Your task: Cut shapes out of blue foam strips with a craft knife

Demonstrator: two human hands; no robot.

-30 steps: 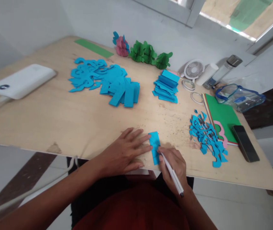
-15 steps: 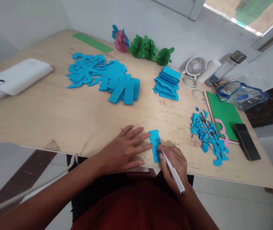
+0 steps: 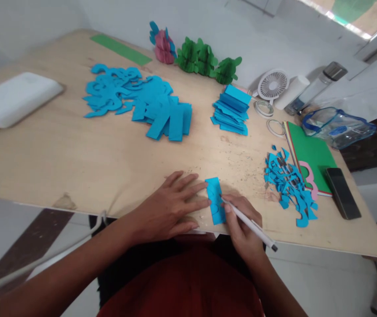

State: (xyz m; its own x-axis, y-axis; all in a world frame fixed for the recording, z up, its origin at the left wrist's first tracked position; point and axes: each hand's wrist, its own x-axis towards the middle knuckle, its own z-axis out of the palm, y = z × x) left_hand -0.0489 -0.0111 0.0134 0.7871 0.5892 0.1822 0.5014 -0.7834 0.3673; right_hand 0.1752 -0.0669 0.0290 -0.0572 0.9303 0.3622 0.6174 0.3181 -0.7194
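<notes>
A small blue paper strip (image 3: 215, 202) with curved lines drawn on it lies near the table's front edge. My left hand (image 3: 168, 206) rests flat with spread fingers, its fingertips touching the strip's left side. In my right hand (image 3: 245, 220) is a white pen (image 3: 253, 226), its tip at the strip's right edge and its dark end pointing down to the right. Behind the strip sit a stack of folded blue paper (image 3: 231, 110) and a pile of blue strips and curved cut-outs (image 3: 158, 105). Blue scraps (image 3: 287, 180) lie to the right.
Green paper figures (image 3: 197, 57) and a pink one (image 3: 164, 47) stand by the wall. Around the right side are a small fan (image 3: 273, 85), a bottle (image 3: 317, 88), a clear bag (image 3: 343, 127), green sheets (image 3: 310, 149) and a phone (image 3: 343, 193). A white device (image 3: 21, 97) lies left.
My right hand has shifted slightly right, and the pen now slants lower, its tip a little higher along the strip's right edge. My left hand stays in place. The camera view has shifted slightly.
</notes>
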